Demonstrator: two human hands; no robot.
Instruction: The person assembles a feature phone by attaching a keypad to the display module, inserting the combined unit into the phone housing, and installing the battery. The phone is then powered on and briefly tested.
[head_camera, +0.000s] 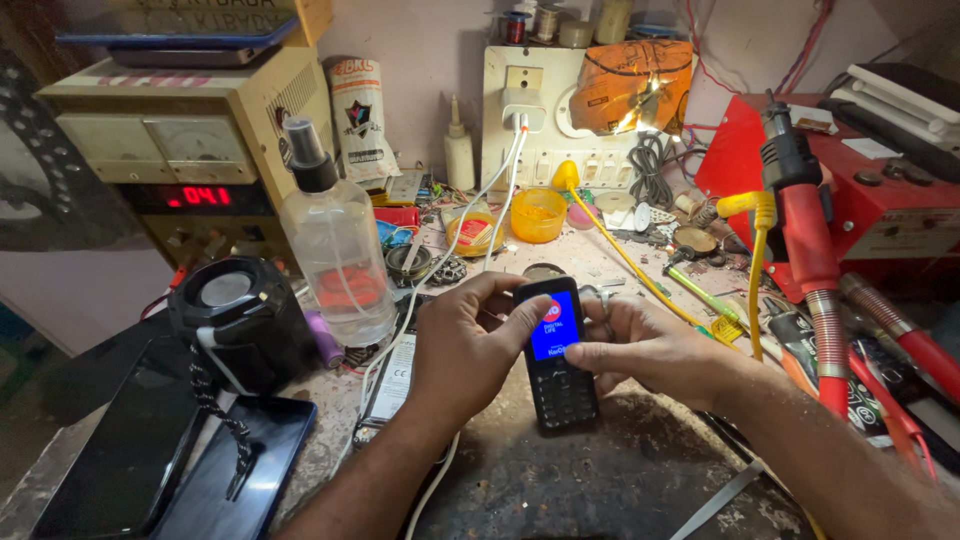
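Note:
Both my hands hold a small black keypad phone (560, 360) upright over the worn bench, its blue screen lit. My left hand (465, 345) wraps the phone's left side, fingers curled over the top edge. My right hand (645, 345) grips the right side, with the thumb lying across the lower part of the screen. The keypad below faces me and is uncovered.
A clear spray bottle (335, 240) and a black round speaker (235, 315) stand left. Two dark smartphones (170, 455) lie at the front left. A power supply with a red display (190, 150) is behind. A red hot-air tool (805, 230), orange cups (538, 213), wires and small parts crowd the right and back.

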